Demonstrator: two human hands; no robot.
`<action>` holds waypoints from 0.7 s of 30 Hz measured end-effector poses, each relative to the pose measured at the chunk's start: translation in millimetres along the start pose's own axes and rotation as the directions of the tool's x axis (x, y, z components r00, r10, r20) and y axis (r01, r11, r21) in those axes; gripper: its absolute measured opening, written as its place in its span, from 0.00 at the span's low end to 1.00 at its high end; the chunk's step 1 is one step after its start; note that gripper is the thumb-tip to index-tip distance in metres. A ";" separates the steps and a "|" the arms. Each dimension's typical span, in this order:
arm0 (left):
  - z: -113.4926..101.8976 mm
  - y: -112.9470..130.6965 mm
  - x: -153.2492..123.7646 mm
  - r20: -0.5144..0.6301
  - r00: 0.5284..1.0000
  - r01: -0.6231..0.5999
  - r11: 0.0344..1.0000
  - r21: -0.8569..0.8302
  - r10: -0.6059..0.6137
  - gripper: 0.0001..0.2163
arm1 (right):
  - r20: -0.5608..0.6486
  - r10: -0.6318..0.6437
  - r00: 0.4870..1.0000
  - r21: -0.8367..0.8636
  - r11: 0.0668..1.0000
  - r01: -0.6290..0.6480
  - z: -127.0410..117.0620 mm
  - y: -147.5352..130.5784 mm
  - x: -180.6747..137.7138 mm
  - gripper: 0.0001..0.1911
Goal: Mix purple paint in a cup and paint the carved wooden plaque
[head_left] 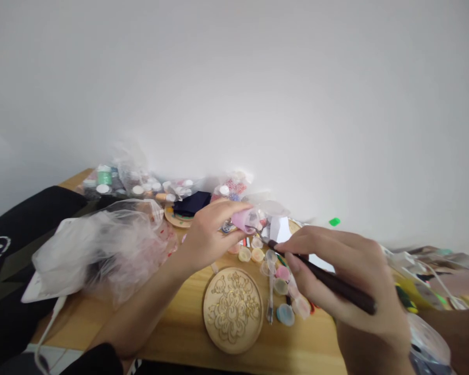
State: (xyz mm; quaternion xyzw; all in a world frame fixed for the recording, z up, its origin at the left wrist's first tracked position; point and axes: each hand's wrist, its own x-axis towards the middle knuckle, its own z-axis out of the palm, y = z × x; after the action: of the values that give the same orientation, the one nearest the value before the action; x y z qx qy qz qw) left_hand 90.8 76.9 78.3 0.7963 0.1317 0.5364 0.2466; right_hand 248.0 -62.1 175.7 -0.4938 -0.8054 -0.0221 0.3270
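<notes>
My left hand is closed around a small pink jar, tilted so its mouth faces right. In my right hand is a dark-handled tool with a thin metal end like a small spatula; its tip reaches the jar's mouth. What lies inside the jar is hard to make out. Below both hands, a round wooden disc carved with a flower pattern lies flat on the table. Small open paint pots in yellow, pink and blue stand to its right, beside a clear slim pen-like stick.
A clear plastic bag lies on the left over a white board, with a white cable hanging down. Bagged bottles line the wall at the back left. A dark blue cloth-like item lies at the back. Another person's arm shows at far right.
</notes>
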 end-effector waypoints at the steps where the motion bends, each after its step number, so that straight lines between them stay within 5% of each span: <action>1: 0.3 0.0 -0.3 0.006 1.000 0.015 1.000 -0.007 -0.015 0.13 | -0.011 -0.001 1.000 0.002 1.000 0.001 0.4 0.3 -0.1 0.08; 21: 6.2 -3.1 -2.7 0.009 1.000 0.020 0.999 0.035 -0.020 0.11 | -0.079 0.060 0.995 0.027 0.998 -0.058 12.3 5.5 -3.8 0.06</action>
State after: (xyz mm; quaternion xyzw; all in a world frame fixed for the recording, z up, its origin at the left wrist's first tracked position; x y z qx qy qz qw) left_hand 95.6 76.7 72.6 0.8017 0.1480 0.5276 0.2386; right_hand 247.3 -57.8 162.3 -0.5120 -0.7770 -0.0222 0.3655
